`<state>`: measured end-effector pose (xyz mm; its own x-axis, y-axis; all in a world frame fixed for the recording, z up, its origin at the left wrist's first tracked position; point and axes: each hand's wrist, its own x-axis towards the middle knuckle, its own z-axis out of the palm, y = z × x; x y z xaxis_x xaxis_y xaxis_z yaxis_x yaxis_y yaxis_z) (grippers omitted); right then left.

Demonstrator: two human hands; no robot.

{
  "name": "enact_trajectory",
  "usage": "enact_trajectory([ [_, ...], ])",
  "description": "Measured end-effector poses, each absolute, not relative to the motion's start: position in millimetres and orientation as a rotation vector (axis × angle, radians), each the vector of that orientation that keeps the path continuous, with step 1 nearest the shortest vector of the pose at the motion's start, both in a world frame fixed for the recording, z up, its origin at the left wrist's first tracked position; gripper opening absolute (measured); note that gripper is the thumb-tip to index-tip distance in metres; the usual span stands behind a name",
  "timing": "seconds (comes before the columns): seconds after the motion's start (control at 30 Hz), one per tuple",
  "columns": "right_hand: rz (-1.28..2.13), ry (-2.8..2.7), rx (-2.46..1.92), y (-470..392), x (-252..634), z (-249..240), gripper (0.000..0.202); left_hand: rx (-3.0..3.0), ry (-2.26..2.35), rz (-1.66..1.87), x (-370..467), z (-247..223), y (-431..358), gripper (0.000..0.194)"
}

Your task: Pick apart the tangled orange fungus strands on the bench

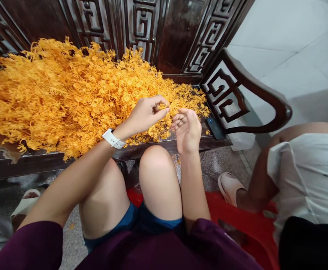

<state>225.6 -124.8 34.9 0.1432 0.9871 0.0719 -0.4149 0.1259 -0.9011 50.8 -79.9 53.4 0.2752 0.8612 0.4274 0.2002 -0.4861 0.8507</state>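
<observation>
A large heap of orange plastic flower pieces (76, 93), thin-stemmed and tangled, lies along a dark wooden bench. My left hand (149, 112), with a white watch (113, 138) on its wrist, is over the heap's front right part. Its thumb and forefinger are pinched together, and a bit of orange shows between them. Close by on the right is my right hand (188, 129), palm turned inward, thumb against the forefinger and the other fingers curled. Whatever it holds, if anything, is too small to make out. The two hands' fingertips face each other, slightly apart.
The bench's carved back (177, 35) rises behind the heap, with a curved armrest (265, 97) at right. A dark phone-like slab (215, 127) lies beside the armrest. Another person in white shorts (310, 168) sits close at right, near a red plastic chair (242, 217). Torn cardboard (0, 144) lies at left.
</observation>
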Motion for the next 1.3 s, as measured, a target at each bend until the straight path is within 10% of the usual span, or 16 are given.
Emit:
enact_trajectory([
  [0.23, 0.919, -1.030, -0.930, -131.4, 216.1, 39.8, 0.024, 2.369, 0.957, 1.078, 45.4, 62.3, -96.7, 0.021],
  [0.6, 1.451, -0.992, -0.619, -147.1, 215.9, 47.2, 0.040, 1.745, 0.293, 0.779, 37.0, 74.2, -88.0, 0.045],
  [1.3, 1.471, -0.986, -0.538, -153.6, 197.7, 41.2, 0.048, 1.655, 0.338, 0.713, 26.3, 71.7, -80.8, 0.061],
])
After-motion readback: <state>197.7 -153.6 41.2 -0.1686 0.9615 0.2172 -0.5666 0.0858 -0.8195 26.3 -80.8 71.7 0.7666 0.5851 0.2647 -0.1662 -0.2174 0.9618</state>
